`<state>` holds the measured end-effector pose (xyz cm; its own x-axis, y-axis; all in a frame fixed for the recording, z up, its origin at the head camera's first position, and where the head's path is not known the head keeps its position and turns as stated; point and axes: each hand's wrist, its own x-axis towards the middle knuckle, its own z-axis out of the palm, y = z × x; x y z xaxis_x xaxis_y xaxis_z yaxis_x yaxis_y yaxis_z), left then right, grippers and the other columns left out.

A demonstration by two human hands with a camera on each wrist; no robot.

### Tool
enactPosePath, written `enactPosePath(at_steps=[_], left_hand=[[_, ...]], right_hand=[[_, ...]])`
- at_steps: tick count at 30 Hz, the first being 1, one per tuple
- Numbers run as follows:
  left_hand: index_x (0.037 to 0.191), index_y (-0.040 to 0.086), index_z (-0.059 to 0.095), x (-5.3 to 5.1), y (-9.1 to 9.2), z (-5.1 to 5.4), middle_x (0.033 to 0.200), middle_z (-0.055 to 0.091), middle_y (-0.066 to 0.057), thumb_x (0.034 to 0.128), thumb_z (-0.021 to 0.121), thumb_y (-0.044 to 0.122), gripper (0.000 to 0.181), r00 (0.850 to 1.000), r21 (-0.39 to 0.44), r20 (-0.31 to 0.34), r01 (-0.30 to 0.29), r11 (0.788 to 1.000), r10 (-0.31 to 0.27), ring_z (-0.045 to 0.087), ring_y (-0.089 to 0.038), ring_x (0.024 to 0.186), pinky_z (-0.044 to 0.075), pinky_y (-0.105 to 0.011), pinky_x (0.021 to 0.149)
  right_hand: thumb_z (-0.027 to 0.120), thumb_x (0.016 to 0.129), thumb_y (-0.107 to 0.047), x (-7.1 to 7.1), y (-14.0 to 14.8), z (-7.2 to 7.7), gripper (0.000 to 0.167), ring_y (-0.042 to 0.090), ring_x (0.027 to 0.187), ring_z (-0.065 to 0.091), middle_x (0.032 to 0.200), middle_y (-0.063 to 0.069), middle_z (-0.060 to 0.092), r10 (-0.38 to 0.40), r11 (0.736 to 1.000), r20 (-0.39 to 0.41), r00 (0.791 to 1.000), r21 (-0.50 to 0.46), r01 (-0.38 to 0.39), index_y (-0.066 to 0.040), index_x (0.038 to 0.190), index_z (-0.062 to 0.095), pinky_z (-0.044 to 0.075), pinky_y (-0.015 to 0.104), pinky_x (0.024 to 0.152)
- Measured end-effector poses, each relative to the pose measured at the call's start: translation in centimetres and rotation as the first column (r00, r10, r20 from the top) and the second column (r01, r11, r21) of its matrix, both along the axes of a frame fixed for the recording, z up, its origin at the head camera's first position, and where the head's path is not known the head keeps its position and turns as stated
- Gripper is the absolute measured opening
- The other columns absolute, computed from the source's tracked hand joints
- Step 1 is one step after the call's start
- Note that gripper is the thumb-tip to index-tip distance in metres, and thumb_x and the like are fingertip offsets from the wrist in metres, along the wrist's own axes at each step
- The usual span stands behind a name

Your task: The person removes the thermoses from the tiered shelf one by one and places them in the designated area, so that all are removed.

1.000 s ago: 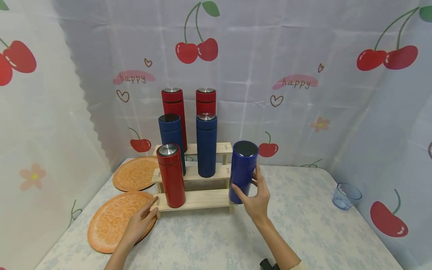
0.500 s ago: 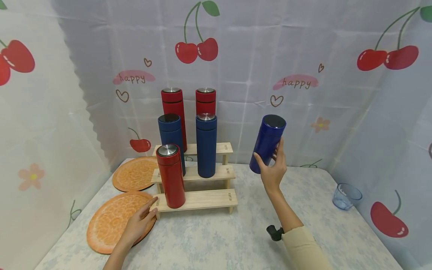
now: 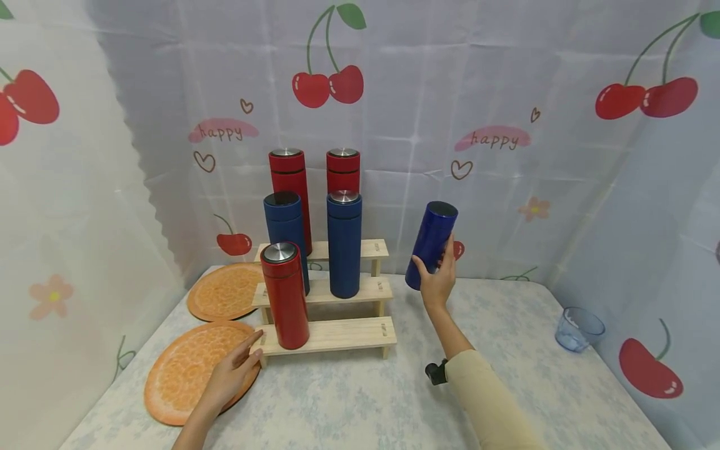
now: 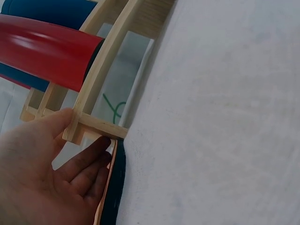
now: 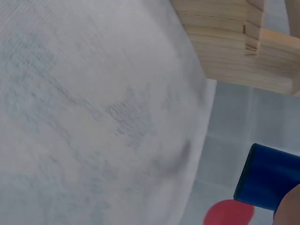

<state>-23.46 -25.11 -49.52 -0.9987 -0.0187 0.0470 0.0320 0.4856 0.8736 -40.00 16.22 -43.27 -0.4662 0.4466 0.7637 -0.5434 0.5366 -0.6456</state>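
Observation:
My right hand (image 3: 440, 278) grips a glossy dark blue bottle (image 3: 430, 247) with a black lid, tilted and raised right of a three-step wooden rack (image 3: 349, 334). In the right wrist view, the blue bottle (image 5: 269, 178) and part of my hand (image 5: 289, 208) show at the lower right edge. My left hand (image 3: 229, 375) holds the left end of the bottom step, thumb and fingers around it beside the leg (image 4: 101, 125). A red bottle (image 3: 287, 300) stands on that step, two blue bottles (image 3: 285, 222) (image 3: 344, 250) on the middle, two red ones (image 3: 289, 169) (image 3: 343, 169) behind.
Two round orange-patterned mats (image 3: 188, 375) (image 3: 225, 290) lie left of the rack. A clear blue glass cup (image 3: 578, 329) is near the table's right edge. Cherry-printed curtains (image 3: 405, 94) hang behind and at both sides.
The glossy blue bottle has left the bottom step's right end, going up and right, then slightly back left, still in my right hand. My left hand has stayed at the rack.

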Motion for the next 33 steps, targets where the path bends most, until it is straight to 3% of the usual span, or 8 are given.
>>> enactPosePath(at_steps=[6, 14, 19, 28, 33], left_hand=[[0.139, 0.031, 0.042, -0.1, 0.1, -0.1, 0.146, 0.033, -0.009, 0.0876, 0.052, 0.054, 0.057, 1.0, 0.007, 0.008, 0.0, 1.0, 0.0, 0.036, -0.035, 0.128, 0.036, -0.048, 0.1], [0.14, 0.03, 0.042, 0.0, 0.0, -0.1, 0.146, 0.033, -0.009, 0.0881, 0.052, 0.053, 0.058, 1.0, 0.011, -0.003, 0.006, 1.0, -0.006, 0.035, -0.034, 0.128, 0.036, -0.048, 0.1], [0.14, 0.029, 0.042, 0.2, 0.0, -0.1, 0.146, 0.033, -0.009, 0.0885, 0.052, 0.052, 0.057, 1.0, 0.014, -0.007, 0.008, 1.0, -0.008, 0.035, -0.034, 0.129, 0.036, -0.048, 0.1], [0.139, 0.028, 0.043, 0.2, 0.0, -0.1, 0.146, 0.033, -0.008, 0.0896, 0.052, 0.05, 0.055, 1.0, 0.018, -0.021, 0.015, 1.0, -0.014, 0.035, -0.034, 0.129, 0.035, -0.046, 0.101], [0.14, 0.027, 0.042, 0.2, 0.0, -0.1, 0.146, 0.033, -0.008, 0.0902, 0.052, 0.049, 0.055, 1.0, 0.008, -0.025, 0.018, 1.0, -0.018, 0.035, -0.034, 0.128, 0.036, -0.046, 0.101]], right_hand=[[0.079, 0.075, -0.018, -0.4, 0.3, -2.2, 0.091, 0.029, 0.115, 0.047, 0.135, 0.012, 0.045, 0.038, 0.995, 0.096, 0.995, -0.095, -0.029, -0.017, 0.148, 0.025, 0.042, 0.046, 0.091], [0.079, 0.074, -0.015, -0.3, 0.3, -4.4, 0.091, 0.032, 0.107, 0.049, 0.131, 0.018, 0.046, 0.046, 0.999, 0.127, 0.991, -0.002, -0.046, -0.021, 0.147, 0.025, 0.042, 0.045, 0.085], [0.079, 0.074, -0.012, -0.4, 0.2, -5.0, 0.091, 0.032, 0.112, 0.047, 0.136, 0.016, 0.042, 0.059, 0.998, 0.126, 0.99, 0.017, -0.062, -0.021, 0.147, 0.025, 0.04, 0.048, 0.091], [0.075, 0.078, -0.019, -0.2, 0.3, -5.2, 0.09, 0.032, 0.117, 0.045, 0.141, 0.014, 0.037, 0.031, 0.999, 0.215, 0.976, 0.025, -0.037, -0.026, 0.149, 0.02, 0.035, 0.049, 0.098], [0.077, 0.077, -0.016, 0.0, 0.3, -5.1, 0.092, 0.032, 0.12, 0.044, 0.143, 0.013, 0.035, 0.033, 0.998, 0.215, 0.976, 0.041, -0.042, -0.022, 0.149, 0.02, 0.035, 0.049, 0.099]])
